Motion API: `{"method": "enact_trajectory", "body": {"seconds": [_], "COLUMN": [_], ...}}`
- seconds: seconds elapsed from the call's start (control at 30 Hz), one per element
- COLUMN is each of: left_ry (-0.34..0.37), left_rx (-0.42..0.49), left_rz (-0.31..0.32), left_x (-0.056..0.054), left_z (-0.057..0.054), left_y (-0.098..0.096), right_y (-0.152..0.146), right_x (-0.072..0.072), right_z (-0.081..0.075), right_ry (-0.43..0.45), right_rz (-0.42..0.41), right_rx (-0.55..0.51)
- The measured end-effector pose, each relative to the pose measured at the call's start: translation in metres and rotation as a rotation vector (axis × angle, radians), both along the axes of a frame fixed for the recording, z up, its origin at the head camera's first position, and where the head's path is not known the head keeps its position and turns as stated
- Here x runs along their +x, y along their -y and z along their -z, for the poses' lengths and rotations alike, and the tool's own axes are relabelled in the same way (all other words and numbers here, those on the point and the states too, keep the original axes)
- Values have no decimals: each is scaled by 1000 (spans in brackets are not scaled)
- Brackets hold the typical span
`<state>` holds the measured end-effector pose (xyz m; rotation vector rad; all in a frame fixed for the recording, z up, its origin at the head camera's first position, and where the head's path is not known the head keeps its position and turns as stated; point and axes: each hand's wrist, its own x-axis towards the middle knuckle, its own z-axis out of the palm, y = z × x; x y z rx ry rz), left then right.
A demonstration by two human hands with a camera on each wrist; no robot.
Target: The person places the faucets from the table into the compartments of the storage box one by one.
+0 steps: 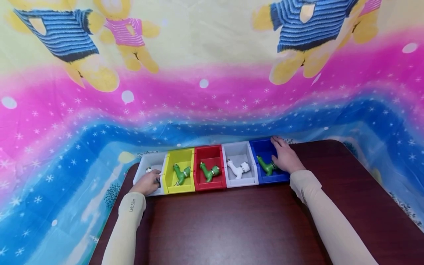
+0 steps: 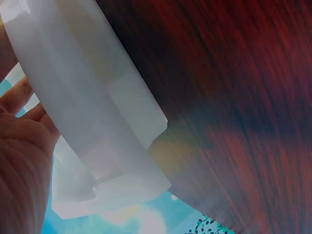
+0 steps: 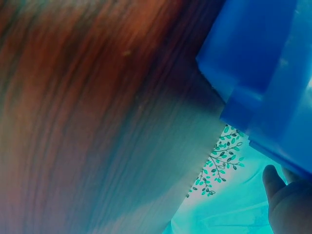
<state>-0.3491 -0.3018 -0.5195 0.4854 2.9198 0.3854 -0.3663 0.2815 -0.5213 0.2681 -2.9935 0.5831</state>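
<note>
My left hand (image 1: 149,183) reaches over the left wall of the end white bin (image 1: 149,161); its fingers go down inside, where a small metallic piece (image 1: 148,169) shows and the rest is hidden. Up close in the left wrist view, the fingers pass behind the bin's pale wall (image 2: 83,92). My right hand (image 1: 287,157) rests on the right side of the blue bin (image 1: 261,145), fingers stretched across its far corner, thumb inside. Close to that thumb lies a green tap (image 1: 266,165). In the right wrist view, part of the hand (image 3: 292,204) appears beside the blue wall (image 3: 273,102).
Between the hands stand a yellow bin (image 1: 180,154) with a green tap (image 1: 181,173), a red bin (image 1: 208,152) with a green tap (image 1: 209,171), and a white bin (image 1: 236,149) with a white tap (image 1: 237,168). The row sits along the back of the dark wooden table (image 1: 218,224), before a printed cloth (image 1: 198,95).
</note>
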Motion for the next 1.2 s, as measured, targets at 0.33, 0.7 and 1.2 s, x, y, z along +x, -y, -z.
{"method": "enact_trajectory", "body": {"seconds": [0.33, 0.7, 1.2], "left_ry": [1, -9, 13], "left_rx": [19, 47, 80], "left_rz": [6, 14, -15], "left_x": [0, 0, 4], "left_z": [1, 2, 2], "left_y": [1, 0, 2], "right_y": [0, 0, -1], "right_x": [-1, -1, 0], "right_z": [0, 0, 0], "right_ry": [-1, 0, -8], "right_rz": [3, 5, -6], "right_rx": [-1, -4, -6]}}
